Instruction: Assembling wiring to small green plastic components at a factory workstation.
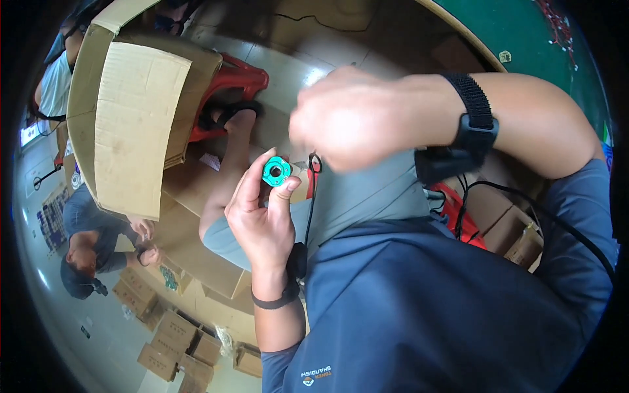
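Observation:
My left hand holds a small teal round part with a dark centre hole between thumb and fingers, raised in front of my lap. My right hand hovers just above and right of it, blurred, fingers curled; whether it holds anything I cannot tell. A black strap with a small device wraps my right wrist, and a thin black band circles my left wrist. A black cable hangs down beside the part.
A large open cardboard box stands at the left, next to a red plastic stool. Another person sits low at the left among several small cardboard boxes. More cartons lie at the right.

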The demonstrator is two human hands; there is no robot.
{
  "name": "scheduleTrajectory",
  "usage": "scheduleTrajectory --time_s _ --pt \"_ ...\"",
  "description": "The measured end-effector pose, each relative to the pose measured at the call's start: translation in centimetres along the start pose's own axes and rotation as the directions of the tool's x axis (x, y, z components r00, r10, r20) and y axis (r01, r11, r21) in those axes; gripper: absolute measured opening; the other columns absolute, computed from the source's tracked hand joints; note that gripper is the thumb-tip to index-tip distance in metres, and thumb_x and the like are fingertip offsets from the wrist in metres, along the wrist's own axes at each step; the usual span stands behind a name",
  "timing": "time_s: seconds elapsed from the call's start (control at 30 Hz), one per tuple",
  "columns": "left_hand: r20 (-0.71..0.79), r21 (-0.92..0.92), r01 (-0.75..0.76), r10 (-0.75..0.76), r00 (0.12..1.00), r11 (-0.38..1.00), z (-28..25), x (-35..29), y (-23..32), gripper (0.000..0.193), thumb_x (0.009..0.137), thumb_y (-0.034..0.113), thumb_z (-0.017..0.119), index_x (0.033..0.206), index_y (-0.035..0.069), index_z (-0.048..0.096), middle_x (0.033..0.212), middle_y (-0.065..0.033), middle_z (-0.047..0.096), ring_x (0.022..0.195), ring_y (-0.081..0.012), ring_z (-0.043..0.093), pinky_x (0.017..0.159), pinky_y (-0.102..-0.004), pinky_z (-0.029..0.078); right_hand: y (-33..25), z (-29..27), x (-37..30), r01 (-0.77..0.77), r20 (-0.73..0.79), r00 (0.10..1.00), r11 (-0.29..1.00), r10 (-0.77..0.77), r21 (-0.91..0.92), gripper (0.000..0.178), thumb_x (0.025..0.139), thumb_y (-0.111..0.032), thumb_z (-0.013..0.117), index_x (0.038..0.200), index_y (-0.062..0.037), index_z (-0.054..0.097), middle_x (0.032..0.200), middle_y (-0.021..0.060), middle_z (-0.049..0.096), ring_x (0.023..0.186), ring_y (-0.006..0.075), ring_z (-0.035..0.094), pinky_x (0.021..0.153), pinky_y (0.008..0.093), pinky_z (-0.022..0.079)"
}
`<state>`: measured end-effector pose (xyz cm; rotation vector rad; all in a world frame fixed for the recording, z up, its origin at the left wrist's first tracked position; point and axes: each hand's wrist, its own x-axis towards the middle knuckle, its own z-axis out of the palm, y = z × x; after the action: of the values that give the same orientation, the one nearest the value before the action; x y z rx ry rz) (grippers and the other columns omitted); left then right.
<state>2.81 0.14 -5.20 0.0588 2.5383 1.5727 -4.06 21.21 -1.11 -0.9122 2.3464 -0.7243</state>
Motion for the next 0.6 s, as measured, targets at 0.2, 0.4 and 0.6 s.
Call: scheduleTrajectory --time_s 0.2,0.4,0.6 --pt "-0.001 -0.049 0.034 -0.034 0.999 0.998 -1.0 0.2 -0.2 0.038 0.082 0.004 0.076 0.118 0.000 0.066 0.097 -0.0074 0.071 0.087 -0.0124 0.065 0.081 -0.0265 0.052 0.8 0.7 0.5 0.049 -0.140 0.989 0.999 -0.046 0.019 0.012 0.082 -0.010 0.059 0.076 -0.0013 0.066 0.068 0.0206 0.062 0.072 0.0405 0.063 0.062 0.0485 0.051" --pt "-0.131 -0.081 -0.111 0.100 0.986 0.990 -7.0 5.5 0.8 0.038 0.088 0.001 0.070 0.124 -0.002 0.059 0.113 -0.0103 0.068 0.099 -0.0125 0.064 0.086 -0.0237 0.052 2.3 1.8 0.8 0.083 -0.154 0.985 0.996 -0.080 0.013 0.014 0.080 -0.013 0.061 0.069 -0.0049 0.063 0.062 0.0177 0.060 0.063 0.0384 0.062 0.058 0.0471 0.049" --pt "-0.359 0.420 -0.201 0.365 0.859 0.885 -14.7 16.3 4.6 0.030 0.089 0.014 0.071 0.114 -0.003 0.065 0.099 -0.0061 0.062 0.081 -0.0105 0.060 0.073 -0.0229 0.049 2.5 1.8 -0.6 0.064 -0.057 0.996 0.996 -0.068 -0.065 0.014 0.078 -0.016 0.058 0.077 -0.0084 0.070 0.070 0.0169 0.068 0.068 0.0395 0.068 0.051 0.0629 0.045"
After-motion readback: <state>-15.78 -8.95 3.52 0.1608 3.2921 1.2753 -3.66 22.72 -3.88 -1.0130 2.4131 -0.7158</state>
